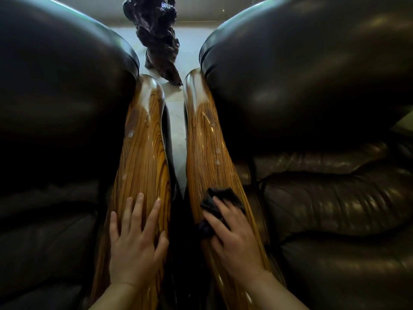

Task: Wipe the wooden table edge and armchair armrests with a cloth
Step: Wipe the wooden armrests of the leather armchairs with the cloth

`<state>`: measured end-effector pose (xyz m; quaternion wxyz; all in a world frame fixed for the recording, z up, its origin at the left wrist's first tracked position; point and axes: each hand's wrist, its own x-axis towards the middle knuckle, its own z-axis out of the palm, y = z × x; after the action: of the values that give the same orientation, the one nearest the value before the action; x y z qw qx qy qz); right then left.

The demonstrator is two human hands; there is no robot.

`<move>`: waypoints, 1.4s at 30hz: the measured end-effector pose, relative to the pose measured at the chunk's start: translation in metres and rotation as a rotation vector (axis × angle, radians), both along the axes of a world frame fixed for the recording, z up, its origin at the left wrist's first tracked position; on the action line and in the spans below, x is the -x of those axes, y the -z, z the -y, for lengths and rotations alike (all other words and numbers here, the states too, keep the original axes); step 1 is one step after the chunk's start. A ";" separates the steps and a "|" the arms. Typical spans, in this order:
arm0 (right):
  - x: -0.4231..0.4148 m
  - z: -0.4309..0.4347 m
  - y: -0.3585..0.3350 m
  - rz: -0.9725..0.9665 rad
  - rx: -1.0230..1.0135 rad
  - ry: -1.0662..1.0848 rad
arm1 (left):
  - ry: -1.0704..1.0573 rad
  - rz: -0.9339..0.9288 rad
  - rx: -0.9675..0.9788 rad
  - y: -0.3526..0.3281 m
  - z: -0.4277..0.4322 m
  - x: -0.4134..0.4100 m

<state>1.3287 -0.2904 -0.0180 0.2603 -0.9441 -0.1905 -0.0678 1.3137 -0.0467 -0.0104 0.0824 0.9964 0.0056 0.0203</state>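
Two glossy striped wooden armrests run side by side away from me, the left armrest (143, 139) and the right armrest (207, 142), each belonging to a dark leather armchair. My left hand (136, 240) lies flat on the left armrest with fingers spread and nothing in it. My right hand (232, 238) presses a dark cloth (214, 204) onto the near part of the right armrest. Pale spots and smears show on both armrests further up.
The dark leather back cushion of the left chair (55, 86) and that of the right chair (312, 74) bulge on either side. A narrow gap with pale floor (176, 121) separates the armrests. A dark gnarled wooden sculpture (156, 36) stands beyond them.
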 end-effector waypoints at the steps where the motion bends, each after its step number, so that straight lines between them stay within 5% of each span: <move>1: -0.003 0.007 0.001 -0.001 -0.023 0.003 | 0.003 0.002 0.001 0.000 0.000 0.000; 6: -0.060 0.002 -0.015 -0.131 -0.106 0.311 | 0.002 0.009 -0.002 0.001 -0.001 0.000; 13: -0.031 0.002 -0.007 -0.046 0.030 0.028 | -0.027 0.026 0.069 0.001 -0.001 0.002; 19: -0.089 -0.016 -0.024 -0.129 -0.060 0.311 | -0.027 0.059 0.100 0.004 -0.002 0.002; 26: -0.053 -0.006 -0.012 -0.040 0.069 0.042 | -0.026 0.029 0.065 0.004 -0.003 0.000; 31: -0.102 -0.005 -0.018 -0.245 -0.114 0.407 | -0.009 0.056 0.015 -0.005 0.001 -0.010; 42: -0.074 -0.025 -0.012 -0.007 0.091 0.253 | 0.117 0.131 0.059 -0.012 -0.003 -0.049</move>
<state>1.4026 -0.2652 -0.0063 0.2074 -0.9716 -0.0716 -0.0883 1.3625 -0.0435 0.0012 0.1131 0.9887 -0.0573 0.0803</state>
